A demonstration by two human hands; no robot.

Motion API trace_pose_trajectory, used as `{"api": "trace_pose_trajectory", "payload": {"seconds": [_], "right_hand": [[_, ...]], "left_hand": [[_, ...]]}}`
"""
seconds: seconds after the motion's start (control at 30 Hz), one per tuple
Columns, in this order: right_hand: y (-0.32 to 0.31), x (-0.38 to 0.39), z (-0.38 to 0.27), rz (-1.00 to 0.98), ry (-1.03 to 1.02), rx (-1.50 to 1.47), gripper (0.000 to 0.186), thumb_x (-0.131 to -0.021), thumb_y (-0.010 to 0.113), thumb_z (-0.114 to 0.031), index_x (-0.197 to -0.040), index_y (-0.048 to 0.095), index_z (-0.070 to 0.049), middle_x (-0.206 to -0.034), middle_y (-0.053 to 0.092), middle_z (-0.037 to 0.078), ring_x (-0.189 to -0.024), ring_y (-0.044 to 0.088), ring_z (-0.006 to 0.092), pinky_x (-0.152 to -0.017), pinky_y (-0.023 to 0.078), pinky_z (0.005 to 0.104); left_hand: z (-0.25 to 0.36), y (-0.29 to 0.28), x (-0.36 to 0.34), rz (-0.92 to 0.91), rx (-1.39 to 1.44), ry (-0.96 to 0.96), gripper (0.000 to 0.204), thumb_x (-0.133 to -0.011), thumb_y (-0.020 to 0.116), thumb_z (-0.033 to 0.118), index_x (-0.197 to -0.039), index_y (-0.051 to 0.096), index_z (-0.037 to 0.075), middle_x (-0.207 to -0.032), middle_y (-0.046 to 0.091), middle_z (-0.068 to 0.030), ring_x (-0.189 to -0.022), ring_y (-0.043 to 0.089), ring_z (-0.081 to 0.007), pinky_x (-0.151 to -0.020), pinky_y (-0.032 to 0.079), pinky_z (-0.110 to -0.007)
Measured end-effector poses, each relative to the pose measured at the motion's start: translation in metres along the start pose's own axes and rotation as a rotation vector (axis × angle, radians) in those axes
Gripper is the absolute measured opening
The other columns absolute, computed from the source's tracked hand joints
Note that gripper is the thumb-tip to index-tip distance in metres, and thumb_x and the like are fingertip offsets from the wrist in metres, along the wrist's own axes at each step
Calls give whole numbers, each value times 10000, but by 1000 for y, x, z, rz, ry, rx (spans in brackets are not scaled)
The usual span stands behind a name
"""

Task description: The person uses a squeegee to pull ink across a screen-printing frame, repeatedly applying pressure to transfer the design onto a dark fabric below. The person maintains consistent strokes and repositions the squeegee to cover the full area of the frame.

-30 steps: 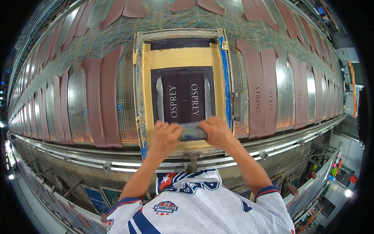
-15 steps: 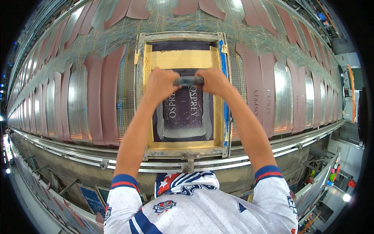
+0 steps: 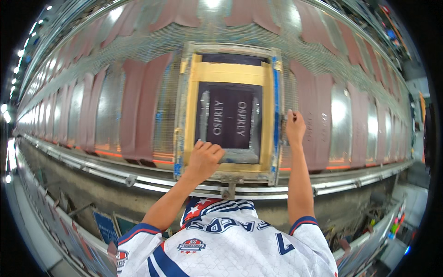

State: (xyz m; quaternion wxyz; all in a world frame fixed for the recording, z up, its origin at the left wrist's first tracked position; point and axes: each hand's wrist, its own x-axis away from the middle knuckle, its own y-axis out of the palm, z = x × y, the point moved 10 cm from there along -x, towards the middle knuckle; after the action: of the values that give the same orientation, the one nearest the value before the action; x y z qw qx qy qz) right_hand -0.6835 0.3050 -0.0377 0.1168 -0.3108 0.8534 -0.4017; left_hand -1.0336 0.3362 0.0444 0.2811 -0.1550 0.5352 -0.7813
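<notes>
A taped metal screen frame [image 3: 230,46] holds a dark stencil [image 3: 229,129] with pale lettering in two columns and pale wet streaks along its sides and lower edge. My left hand [image 3: 205,159] is curled at the stencil's lower-left corner, on something mostly hidden beneath the fingers; I cannot make out whether it is the squeegee. My right hand [image 3: 295,127] is closed on the metal side handle [image 3: 284,138] at the frame's right.
Long rows of maroon cut pieces [image 3: 136,108] lie on metal plates either side of the frame, with another row beyond. Some pieces at right [image 3: 314,147] carry lettering. A metal rail [image 3: 337,187] runs along the near edge.
Both hands held a squeegee bar, first low on the stencil, then near its top. Now they are apart: the left has come down, the right has moved out to the frame's side handle.
</notes>
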Motion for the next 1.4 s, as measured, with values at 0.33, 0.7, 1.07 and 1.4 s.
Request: {"api": "trace_pose_trajectory", "payload": {"seconds": [0.33,0.7,1.07,1.4], "right_hand": [[9,45,-78,-61,-11,-160,283,-993,644,-263,-916,661,8,-837,661,131,-766,617,256,-737,490,399],[202,184,-251,-24,-109,-347,289,-987,651,-299,-925,641,-16,-761,643,134,-695,621,240,-678,481,392],[230,186,-253,-61,-79,-90,323,-985,632,-361,-989,673,-41,-815,680,198,-775,665,369,-747,494,448],[263,179,-458,-658,-708,-111,392,-882,754,-382,-1062,735,-34,-965,723,176,-971,669,366,-879,531,464]], "left_hand": [[-45,-50,51,59,48,-61,359,-651,799,136,-1000,717,140,-1042,705,19,-990,649,-199,-924,446,-372],[-238,-159,203,67,-153,-4,469,-590,830,129,-1043,708,139,-1035,692,2,-888,623,-197,-861,442,-378],[-277,-134,219,91,-141,91,426,-622,755,62,-1040,703,122,-1041,701,0,-859,619,-205,-834,433,-385],[-393,-178,24,50,36,23,239,-697,856,174,-901,751,108,-867,725,-45,-822,670,-275,-823,460,-405]]}}
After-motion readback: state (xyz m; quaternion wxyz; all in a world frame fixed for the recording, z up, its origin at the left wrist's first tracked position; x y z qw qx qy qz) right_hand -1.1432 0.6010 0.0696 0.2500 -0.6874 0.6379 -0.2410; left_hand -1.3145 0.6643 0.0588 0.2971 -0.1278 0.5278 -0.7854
